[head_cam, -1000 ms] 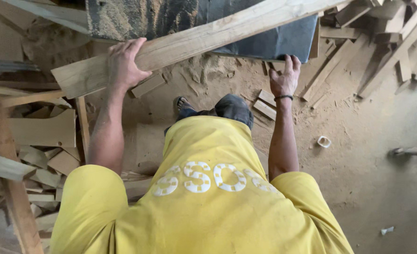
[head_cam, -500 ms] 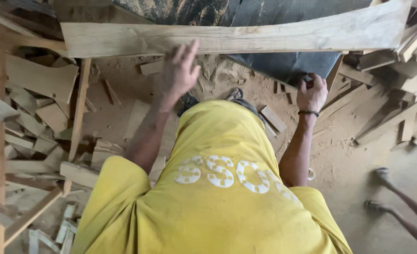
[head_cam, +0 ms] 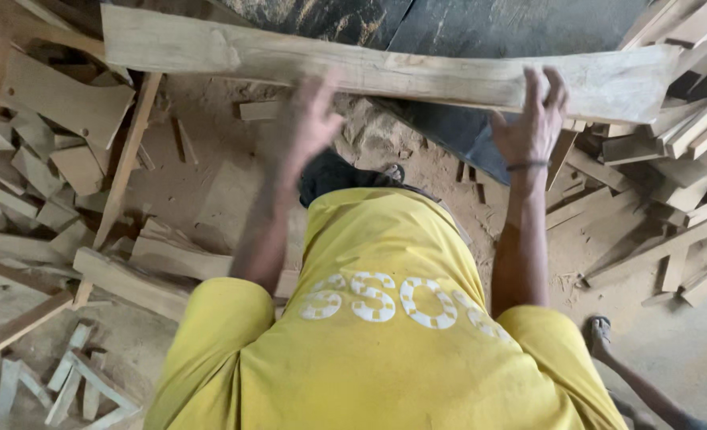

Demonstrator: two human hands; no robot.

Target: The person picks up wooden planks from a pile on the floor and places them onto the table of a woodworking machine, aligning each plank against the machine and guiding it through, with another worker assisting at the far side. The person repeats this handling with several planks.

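Observation:
A long rough wooden plank (head_cam: 417, 76) lies across a dark machine table (head_cam: 481, 24) in front of me. My right hand (head_cam: 532, 119), with a band on its wrist, rests against the plank's near edge toward its right end, fingers spread flat on the wood. Motion-blurred, my left hand (head_cam: 309, 119) hovers just below the plank's middle with its fingers apart and nothing in it. A yellow shirt (head_cam: 385, 318) fills the lower part of the view.
Offcuts and short boards (head_cam: 58, 191) are heaped on the sawdust floor at the left, and more planks (head_cam: 672, 183) are stacked at the right. Another person's sandalled foot (head_cam: 599, 333) and leg reach in at the bottom right.
My right hand left the dark table edge and came up onto the plank. My left hand came off the plank and now hangs below it. The plank lies flatter across the view.

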